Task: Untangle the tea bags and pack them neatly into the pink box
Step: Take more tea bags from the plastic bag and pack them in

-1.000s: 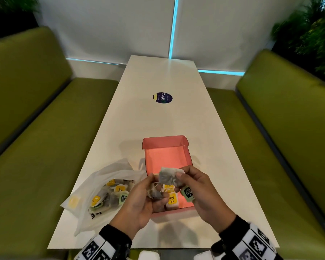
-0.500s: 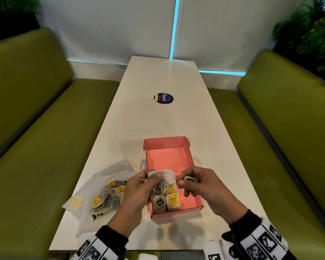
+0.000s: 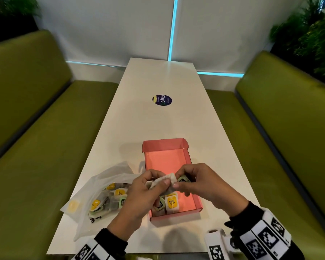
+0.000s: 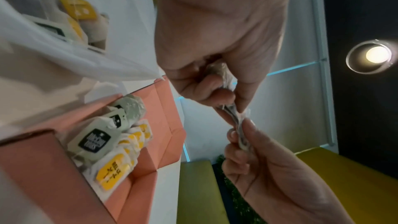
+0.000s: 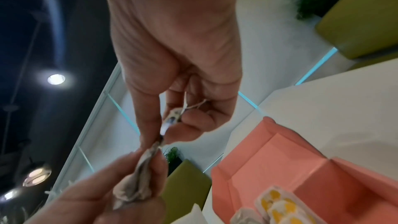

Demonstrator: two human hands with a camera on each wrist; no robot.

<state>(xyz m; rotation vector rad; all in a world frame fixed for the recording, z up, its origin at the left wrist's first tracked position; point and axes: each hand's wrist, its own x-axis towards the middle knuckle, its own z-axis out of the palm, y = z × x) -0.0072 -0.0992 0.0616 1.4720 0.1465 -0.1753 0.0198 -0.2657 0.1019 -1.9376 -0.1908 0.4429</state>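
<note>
one tea bag [image 3: 162, 182] is held up over the near part of the pink box [image 3: 194, 200], the left hand [image 3: 139, 196] pinching its papery pouch between thumb and curled fingers. the right hand [image 3: 201, 186] pinches the bag's green tag [image 3: 183, 178] right beside the pouch, with a loop of thin string [image 5: 193, 106] showing inside its curled fingers in the right wrist view. the step looks like tidying the string and tag against the pouch before packing. to do it well, keep the pouch flat, not crushed, since the paper looks easy to tear. lay the slack string along the pouch so nothing trails. then slot it upright beside the packed tea bags [image 3: 172, 204] standing at the near end of the box, tags facing the same way. plenty more wait in the clear plastic bag [image 3: 109, 177] lying on the desk [image 3: 139, 132] to the left, so a dangling string could snag again.
</note>
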